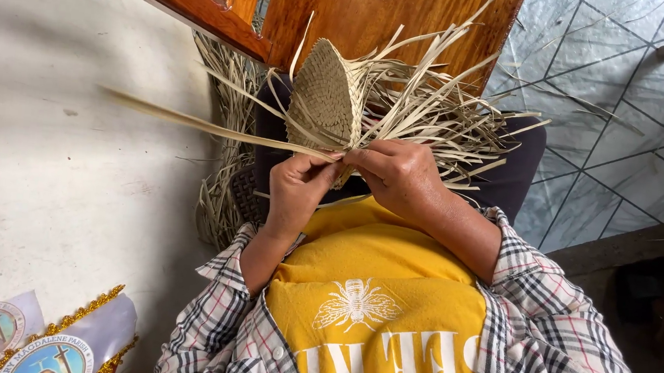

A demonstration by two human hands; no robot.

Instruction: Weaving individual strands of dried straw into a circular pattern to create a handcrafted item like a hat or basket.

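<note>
I have one woven piece (326,94) in front of me, a flat, tightly plaited panel of dried palm leaf standing on edge above my lap, with a spray of loose strips (442,116) fanning out of its right side, too many and too tangled for me to count. Both my hands meet at its lower edge. My left hand (297,187) is curled nearly closed, thumb and fingertips pinching one long strip (217,127) that runs out flat and far to the left, past the pale wall (54,162). My right hand (399,175) is closed over the bottom corner of the weave, fingers folded down on the strips there; which ones it grips I cannot tell. A heap of spare leaf (221,169) lies on the floor to the left of my knees. Behind the weave stands one wooden chair back (379,11), and two round badges (22,343) with gold trim sit at the lower left.
</note>
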